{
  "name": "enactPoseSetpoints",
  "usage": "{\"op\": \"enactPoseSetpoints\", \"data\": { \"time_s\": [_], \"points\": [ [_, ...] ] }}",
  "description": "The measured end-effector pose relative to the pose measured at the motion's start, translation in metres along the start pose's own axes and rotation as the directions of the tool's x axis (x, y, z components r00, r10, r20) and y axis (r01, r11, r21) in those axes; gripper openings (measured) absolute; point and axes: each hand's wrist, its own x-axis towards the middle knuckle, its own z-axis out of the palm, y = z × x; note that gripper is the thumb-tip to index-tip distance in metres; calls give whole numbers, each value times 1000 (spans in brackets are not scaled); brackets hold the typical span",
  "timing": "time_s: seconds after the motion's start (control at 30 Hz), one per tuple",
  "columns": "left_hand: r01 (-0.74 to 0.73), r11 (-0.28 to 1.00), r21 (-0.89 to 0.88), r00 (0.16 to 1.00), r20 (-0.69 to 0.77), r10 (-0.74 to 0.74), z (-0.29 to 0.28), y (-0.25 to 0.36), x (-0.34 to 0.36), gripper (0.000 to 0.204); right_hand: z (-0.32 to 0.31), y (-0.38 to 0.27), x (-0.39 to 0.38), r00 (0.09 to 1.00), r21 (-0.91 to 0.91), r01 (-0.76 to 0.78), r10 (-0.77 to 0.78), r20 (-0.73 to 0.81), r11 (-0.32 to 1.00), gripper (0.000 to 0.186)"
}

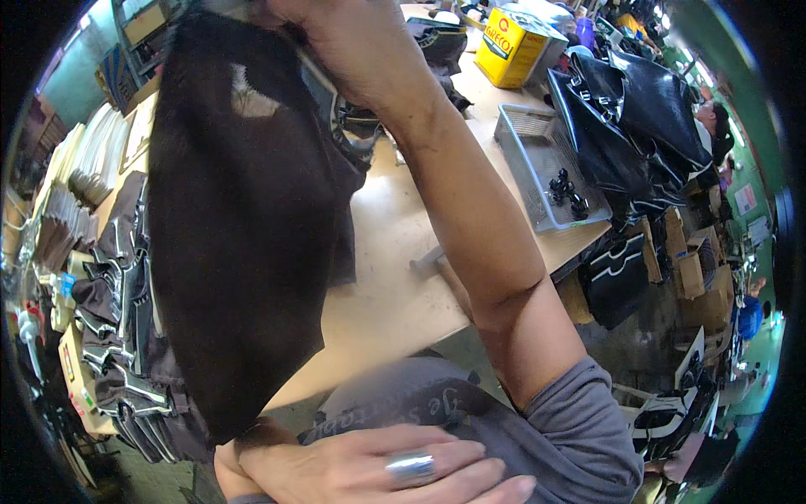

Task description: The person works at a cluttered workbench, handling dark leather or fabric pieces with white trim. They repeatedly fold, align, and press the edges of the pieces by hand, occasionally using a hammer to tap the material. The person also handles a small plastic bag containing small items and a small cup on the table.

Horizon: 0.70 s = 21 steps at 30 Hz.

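Note:
A large black cloth piece (243, 218), bag-like in shape, hangs on the left side of the view. A small pale patch and a glossy strip show on it. High up, my right hand (336, 42) is closed on its upper part; the fingertips are partly cut off by the top edge. My left hand (386, 466) lies low in front of my grey shirt, its fingers stretched out and pointing right, slightly blurred, with a wide silver ring on one. Nothing shows in it, and the lower corner of the cloth hangs close to its wrist.
A pale worktable (395, 277) stretches beneath the cloth. On it stand a clear plastic basket (525, 168) with small black parts, a yellow tin (508, 50) and glossy black bags (638, 109). Stacked black pieces with light edging (126, 311) lie left; cardboard boxes (705, 286) stand right.

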Motion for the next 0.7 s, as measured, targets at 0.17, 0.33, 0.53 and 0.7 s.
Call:
{"op": "enactPoseSetpoints", "data": {
  "time_s": [0.17, 0.33, 0.53, 0.7],
  "points": [
    [-121, 979, -163, 962, 225, 156, -76, -3, -48, 10, 28, -25, -53, 893, 239, -263, 142, 427, 935, 63],
    [732, 585, 350, 677, -472, -565, -60, -50, -81, 51, 29, -5, -129, 823, 269, -295, 101, 558, 917, 72],
    [774, 626, 98, 624, -288, -727, -43, -67, -92, 24, 17, -12, -152, 895, 135, -313, 244, 374, 940, 65],
    [827, 562, 29, 552, -237, -800, -39, -76, -90, 20, 19, -11, -176, 864, -71, -419, 421, 275, 905, 58]
  ]
}}
